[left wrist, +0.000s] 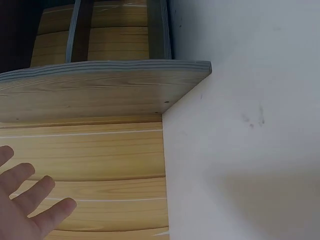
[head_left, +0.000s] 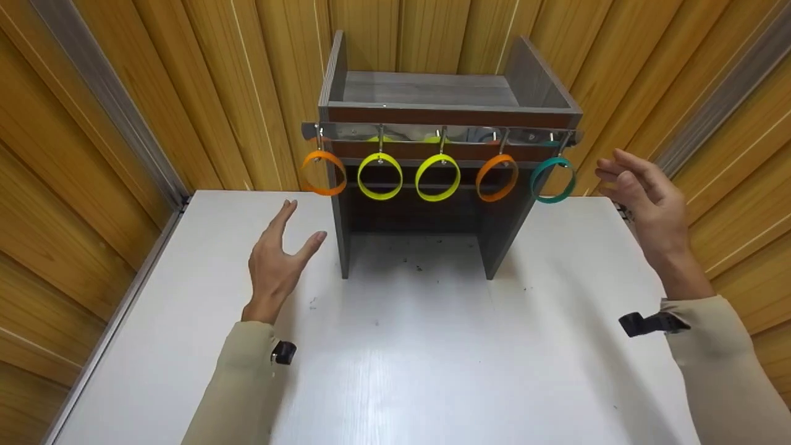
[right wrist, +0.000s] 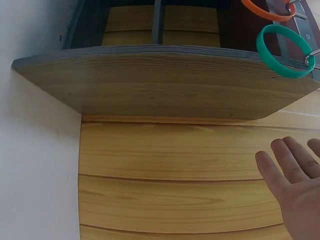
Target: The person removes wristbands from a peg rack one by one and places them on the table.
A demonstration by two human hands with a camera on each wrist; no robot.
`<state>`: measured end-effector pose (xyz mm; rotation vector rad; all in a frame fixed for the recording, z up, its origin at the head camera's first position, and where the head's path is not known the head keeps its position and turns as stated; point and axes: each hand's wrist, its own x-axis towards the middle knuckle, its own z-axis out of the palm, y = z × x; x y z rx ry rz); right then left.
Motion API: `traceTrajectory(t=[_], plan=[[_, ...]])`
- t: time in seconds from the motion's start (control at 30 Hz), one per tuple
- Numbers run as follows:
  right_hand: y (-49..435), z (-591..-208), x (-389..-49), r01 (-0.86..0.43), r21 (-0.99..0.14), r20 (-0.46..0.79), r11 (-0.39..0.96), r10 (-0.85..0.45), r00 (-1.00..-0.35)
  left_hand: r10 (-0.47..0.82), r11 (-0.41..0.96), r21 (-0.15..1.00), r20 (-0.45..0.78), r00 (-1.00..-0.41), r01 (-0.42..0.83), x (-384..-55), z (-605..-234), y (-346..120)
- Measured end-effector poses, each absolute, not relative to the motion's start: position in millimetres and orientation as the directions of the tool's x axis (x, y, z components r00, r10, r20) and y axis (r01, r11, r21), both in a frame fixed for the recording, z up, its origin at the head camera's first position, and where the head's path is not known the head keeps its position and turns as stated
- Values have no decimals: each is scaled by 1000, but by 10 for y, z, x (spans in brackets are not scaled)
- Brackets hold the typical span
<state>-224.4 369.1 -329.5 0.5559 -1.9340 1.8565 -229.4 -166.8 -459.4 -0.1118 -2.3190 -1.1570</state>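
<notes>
Five rings hang in a row from hooks on a metal rail point(head_left: 408, 132) across the front of a grey wooden shelf unit point(head_left: 420, 115). From left to right they are an orange ring point(head_left: 307, 179), a yellow ring point(head_left: 362, 185), a second yellow ring point(head_left: 420, 185), another orange ring point(head_left: 480, 185) and a teal ring point(head_left: 535, 185). My left hand point(head_left: 272, 266) is held in the air below and left of the first ring, thumb spread, holding nothing. Right of the teal ring, and apart from it, my right hand point(head_left: 658, 207) is raised with relaxed fingers, also holding nothing.
The shelf unit stands on a white tabletop point(head_left: 408, 358) with small dark specks. Wood-panelled walls point(head_left: 204, 80) rise behind and at both sides. Black wrist cameras point(head_left: 285, 353) are strapped at both sleeves.
</notes>
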Motion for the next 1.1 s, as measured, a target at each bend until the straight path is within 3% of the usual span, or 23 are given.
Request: traceTrajectory(t=[0.37, 0.73, 1.1], plan=[[3652, -3270, -2302, -536, -843, 538, -41, -60, -841, -190, 505, 803, 462, -866, 317, -2297, -4663, -1498], [3593, -3276, -2311, -502, -865, 501, -1, -54, -864, -235, 389, 850, 466, -853, 357, -2307, -4766, -1387], [3586, -3310, -2333, -488, -872, 489, -25, -63, -870, -261, 253, 914, 379, -888, 316, -2338, -4908, -1334]])
